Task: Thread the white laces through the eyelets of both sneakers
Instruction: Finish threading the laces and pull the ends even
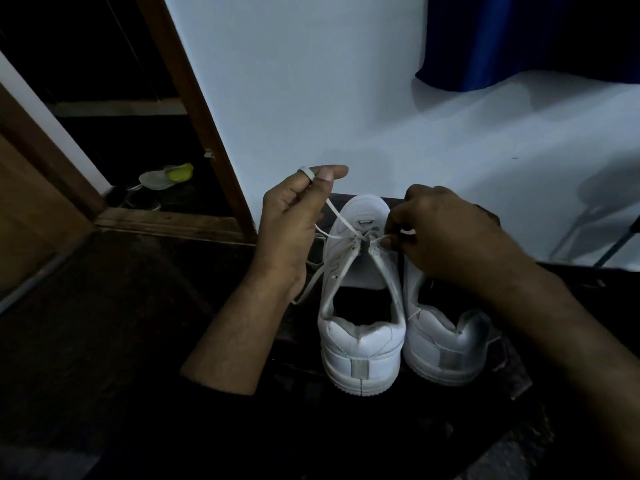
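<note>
Two white sneakers stand side by side on a dark surface, heels toward me. The left sneaker (360,344) has a white lace (337,214) running through its lowest eyelets near the toe. My left hand (294,220) is raised left of the toe and pinches one lace end, pulling it up and left; the tail hangs past my wrist. My right hand (446,230) is over the toe area and pinches the other lace end at the right eyelets. The right sneaker (446,344) is partly hidden under my right forearm.
A white wall (311,98) rises just behind the sneakers. A brown door frame (207,140) slants at the left, with a yellow-and-white object (169,176) on the floor beyond it. Blue cloth (485,39) hangs at the upper right. The foreground is dark.
</note>
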A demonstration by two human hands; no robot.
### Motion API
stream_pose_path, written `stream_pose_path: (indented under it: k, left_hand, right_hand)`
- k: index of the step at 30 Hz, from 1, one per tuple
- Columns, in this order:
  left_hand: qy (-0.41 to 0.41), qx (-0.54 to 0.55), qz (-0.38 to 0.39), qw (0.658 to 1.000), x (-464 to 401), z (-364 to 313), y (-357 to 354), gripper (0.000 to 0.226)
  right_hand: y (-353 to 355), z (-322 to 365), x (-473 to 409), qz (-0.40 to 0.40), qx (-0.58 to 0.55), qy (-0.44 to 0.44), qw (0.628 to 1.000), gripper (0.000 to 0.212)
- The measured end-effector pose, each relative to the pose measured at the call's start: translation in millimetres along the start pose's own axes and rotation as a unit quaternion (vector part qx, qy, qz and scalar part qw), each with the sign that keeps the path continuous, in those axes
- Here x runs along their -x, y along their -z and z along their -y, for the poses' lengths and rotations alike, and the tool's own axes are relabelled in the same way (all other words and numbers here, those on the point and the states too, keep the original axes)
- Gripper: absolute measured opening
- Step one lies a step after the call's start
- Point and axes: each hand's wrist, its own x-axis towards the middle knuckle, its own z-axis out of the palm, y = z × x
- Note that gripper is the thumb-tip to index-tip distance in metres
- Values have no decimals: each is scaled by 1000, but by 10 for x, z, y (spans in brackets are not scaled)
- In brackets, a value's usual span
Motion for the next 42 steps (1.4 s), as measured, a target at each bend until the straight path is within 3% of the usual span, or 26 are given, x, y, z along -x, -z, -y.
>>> stream_pose_path:
  k: [3,6,8,11,12,13,14,15,17,18,20,22,24,27,29,31,33,35,36,37,40,42]
  left_hand:
    - [1,8,6,1000,-20,13,4,18]
    - [-2,15,17,1000,-16,14,11,14]
    - [9,9,26,1000,-10,25,4,13]
    - [33,-6,78,996,-5,65,-5,17]
    - [37,-10,95,995,-2,87,-10,18]
    - [39,-13,104,994,0,107,-11,18]
    - [37,-17,107,993,-1,120,-6,18]
    - [33,-21,109,993,-2,126,0,16]
    - [26,-29,114,993,-11,138,19,12]
    - [21,-35,117,992,-12,141,26,11]
    - [15,-44,125,991,-10,149,37,12]
    - [14,-45,128,991,-16,170,50,12]
    - [7,-54,130,990,-26,187,67,12]
    - [-22,-109,132,985,-44,196,112,14]
    - [-25,-161,149,975,-56,213,152,17]
    - [-8,-207,163,965,-72,258,182,32]
    - [16,-268,166,949,-71,293,195,48]
    - [41,-312,180,932,-69,289,208,49]
    - [52,-322,195,925,-65,274,220,43]
    - [60,-327,212,919,-62,257,234,37]
    - [73,-335,259,903,-42,186,272,26]
    - [66,-326,261,906,-46,170,283,28]
  right_hand:
    - [-31,-9,-18,-11,-17,8,1000,13]
    - [-33,-75,-64,-74,-192,-17,978,14]
    - [7,-96,-68,-116,-374,-57,919,18]
    - [91,-40,-38,-109,-632,-71,764,23]
    - [103,-29,-33,-101,-673,-65,730,22]
    - [108,-20,-29,-97,-685,-57,720,21]
    - [102,-23,-30,-101,-666,-51,738,20]
    - [100,-28,-30,-113,-607,-44,785,18]
    - [50,-59,-46,-134,-389,-10,912,16]
    - [17,-67,-54,-131,-273,9,953,16]
    - [-42,-61,-53,-77,-107,31,991,18]
    - [-96,-29,-53,3,1,44,999,20]
    - [-103,-24,-52,27,13,52,998,15]
    - [-61,-58,-59,-10,-73,28,997,16]
    - [-40,-100,-63,-48,-193,-13,980,24]
    - [8,-100,-49,-84,-374,-40,923,24]
    - [55,-67,-45,-95,-538,-44,837,25]
    - [79,-44,-45,-84,-626,-49,774,25]
    - [75,-35,-42,-82,-638,-47,764,24]
    - [69,-30,-36,-84,-627,-42,773,23]
    - [36,-33,-21,-104,-459,-17,882,18]
    - [13,-19,-25,-115,-340,-18,933,15]
